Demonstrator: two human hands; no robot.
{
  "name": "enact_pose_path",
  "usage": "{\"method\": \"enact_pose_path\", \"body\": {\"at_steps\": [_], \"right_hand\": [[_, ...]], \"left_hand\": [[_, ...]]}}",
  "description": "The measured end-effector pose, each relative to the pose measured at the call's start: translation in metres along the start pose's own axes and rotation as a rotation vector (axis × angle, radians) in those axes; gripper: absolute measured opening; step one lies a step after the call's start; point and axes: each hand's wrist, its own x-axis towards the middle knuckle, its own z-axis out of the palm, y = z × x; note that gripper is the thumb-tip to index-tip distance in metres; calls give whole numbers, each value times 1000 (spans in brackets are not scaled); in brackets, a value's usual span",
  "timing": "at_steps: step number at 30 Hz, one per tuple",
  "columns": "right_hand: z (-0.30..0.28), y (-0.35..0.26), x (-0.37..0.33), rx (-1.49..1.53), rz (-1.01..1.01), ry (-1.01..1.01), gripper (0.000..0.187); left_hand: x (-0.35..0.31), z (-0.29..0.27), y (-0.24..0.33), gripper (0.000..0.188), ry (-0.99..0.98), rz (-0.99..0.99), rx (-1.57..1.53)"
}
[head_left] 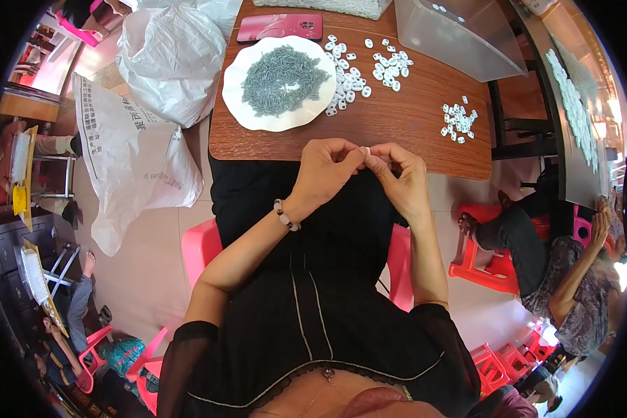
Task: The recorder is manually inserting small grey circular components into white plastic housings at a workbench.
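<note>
My left hand [326, 169] and my right hand [401, 177] meet just off the near edge of the brown table [279, 145]. Both are closed in a pinch, fingertips together around a small white plastic piece [366, 150]. Fingers cover most of it, so whether another tiny part is with it cannot be told. Beyond my left hand, a white scalloped plate [238, 111] holds a heap of thin grey rod-like pieces [282, 78]. White two-holed pieces [348, 83] lie loose beside the plate, with another cluster [393, 68] farther right and a smaller pile [460, 124] near the table's right side.
A pink phone [280, 28] lies behind the plate. At the back right stands a translucent plastic bin [460, 38]. White sacks [129, 146] rest on the floor to the left. On the right, another person [571, 285] sits by a red stool [491, 261].
</note>
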Motion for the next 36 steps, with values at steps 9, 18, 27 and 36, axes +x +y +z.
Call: {"method": "enact_pose_path", "body": {"at_steps": [9,18,27,36], "right_hand": [[-7,16,3,251,111,-62,13],[-10,16,0,353,166,39,10],[-6,22,2,318,137,29,13],[-6,22,3,305,147,25,13]], "left_hand": [[-2,2,-1,18,-36,128,161],[13,-28,29,10,206,367,452],[48,-93,56,16,279,456,1219],[62,-93,52,9,216,398,1288]]}}
